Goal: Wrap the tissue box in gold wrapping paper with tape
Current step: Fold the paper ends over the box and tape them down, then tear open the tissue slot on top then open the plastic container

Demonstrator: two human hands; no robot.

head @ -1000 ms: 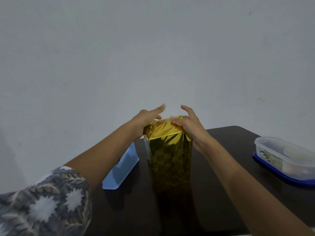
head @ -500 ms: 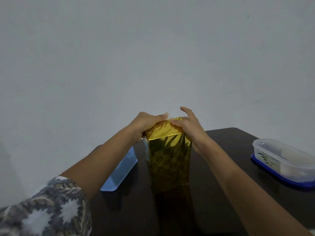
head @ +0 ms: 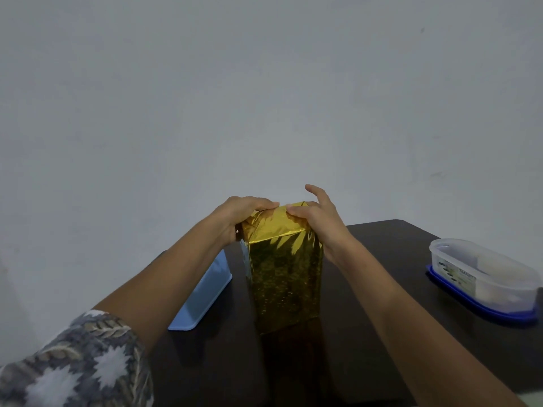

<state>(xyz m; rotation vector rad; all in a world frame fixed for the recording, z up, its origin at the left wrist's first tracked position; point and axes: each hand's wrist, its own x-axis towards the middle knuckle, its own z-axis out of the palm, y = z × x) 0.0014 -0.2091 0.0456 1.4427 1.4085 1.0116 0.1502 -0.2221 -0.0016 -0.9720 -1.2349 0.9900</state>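
Dark table [head: 382, 245] before a grey wall bears the tissue box [head: 285, 286], upright at its middle in gold wrapping paper [head: 276, 227], the left hand [head: 241, 212] curled over its top left edge, the right hand [head: 320, 221] seemingly pinching the top fold, forefinger raised, a blue tray [head: 202, 295] left and a clear container [head: 482, 271] right.

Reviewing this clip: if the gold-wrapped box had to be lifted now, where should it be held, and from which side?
Probably the upper part: a grip across its two opposite side faces, coming from left and right. The gold-wrapped box stands tall on end on the table, so a low hold could tip it; the left hand and right hand flank its top there.
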